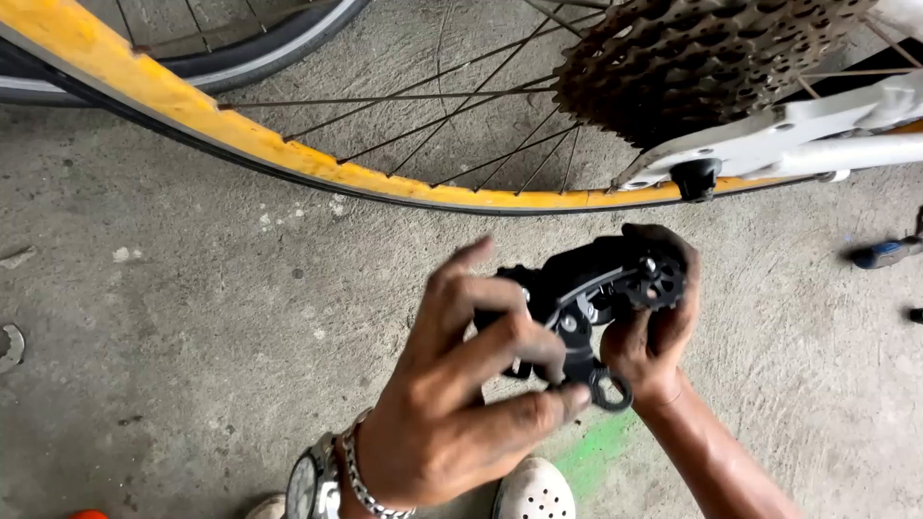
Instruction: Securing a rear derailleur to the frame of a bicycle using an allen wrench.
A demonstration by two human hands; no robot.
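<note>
A black rear derailleur [586, 298] with small toothed pulley wheels is held in front of me, below a bicycle wheel. My right hand [654, 336], greasy, grips its right side around the upper pulley cage. My left hand [461, 384], wearing a metal wristwatch and a chain bracelet, pinches its lower left part with thumb and fingers. Above hangs the yellow-rimmed wheel [288, 154] with thin spokes and a dirty cassette of sprockets [692, 58]. The white bicycle frame [817, 135] runs beside the cassette.
The floor is bare grey concrete [192, 317] with a green paint patch [596, 452]. A blue-handled tool [889, 252] lies at the right edge. A white perforated shoe [534, 490] shows at the bottom. Another dark tyre [260, 48] is at the top left.
</note>
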